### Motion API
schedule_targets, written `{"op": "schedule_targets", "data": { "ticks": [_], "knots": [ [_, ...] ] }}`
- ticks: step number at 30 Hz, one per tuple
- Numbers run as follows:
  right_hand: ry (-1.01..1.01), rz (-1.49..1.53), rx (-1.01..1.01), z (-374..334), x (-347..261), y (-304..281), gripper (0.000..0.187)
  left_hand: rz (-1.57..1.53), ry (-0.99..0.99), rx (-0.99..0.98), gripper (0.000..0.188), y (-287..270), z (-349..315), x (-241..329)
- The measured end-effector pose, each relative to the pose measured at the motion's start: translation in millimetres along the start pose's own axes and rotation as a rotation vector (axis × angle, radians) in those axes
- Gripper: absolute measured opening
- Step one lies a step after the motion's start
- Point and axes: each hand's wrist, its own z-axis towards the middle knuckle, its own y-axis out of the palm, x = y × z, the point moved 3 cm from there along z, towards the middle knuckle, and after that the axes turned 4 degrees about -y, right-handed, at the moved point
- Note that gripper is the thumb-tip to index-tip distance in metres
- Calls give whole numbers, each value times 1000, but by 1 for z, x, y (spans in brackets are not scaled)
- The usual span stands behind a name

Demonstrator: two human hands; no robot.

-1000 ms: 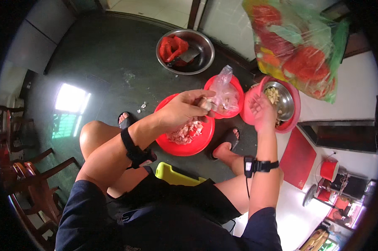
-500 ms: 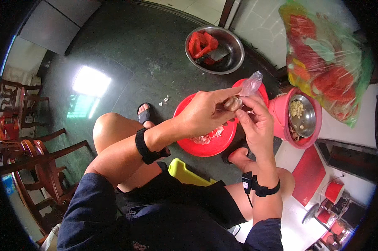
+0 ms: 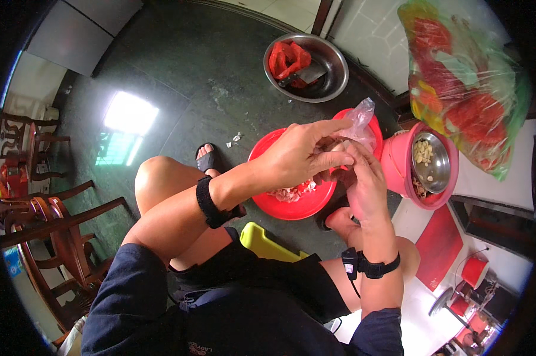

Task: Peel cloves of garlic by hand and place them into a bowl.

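A garlic bulb (image 3: 338, 146), mostly covered by fingers, is held between my two hands over the red basin (image 3: 300, 209). My left hand (image 3: 294, 151) is closed on it from the left, thumb and fingers pinching. From the right, the fingertips of my right hand (image 3: 366, 178) press against the same bulb. Pale pinkish garlic skins (image 3: 290, 194) lie in the basin below. To the right, peeled garlic cloves (image 3: 423, 151) sit in a steel bowl (image 3: 439, 167), which rests tilted in the top of a pink bucket (image 3: 393, 163).
A large steel basin (image 3: 337, 80) at the back holds a red plastic bag (image 3: 287, 58) and a cleaver (image 3: 309, 73). Behind the red basin is another red container with a clear bag (image 3: 360, 118). A yellow-green stool (image 3: 265, 244) shows beneath me. Wooden chairs (image 3: 60, 222) stand left.
My fingers have closed further around the garlic bulb, so less of it shows. My right hand's fingers have curled in toward my left thumb.
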Motion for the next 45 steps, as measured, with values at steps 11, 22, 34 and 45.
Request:
{"op": "schedule_targets", "data": {
  "ticks": [11,22,34,45],
  "knots": [
    [-192,-177,204,-7,25,10,32,-103,88,19,38,29,6,-16],
    [-224,-387,297,2,-2,15,38,-510,-20,104,34,29,19,-13],
    [-595,-872,259,4,-12,8,24,-384,-24,134,20,17,24,-23],
    [-673,-851,183,7,-6,17,14,-594,-180,208,22,13,13,-17]
  ]
}}
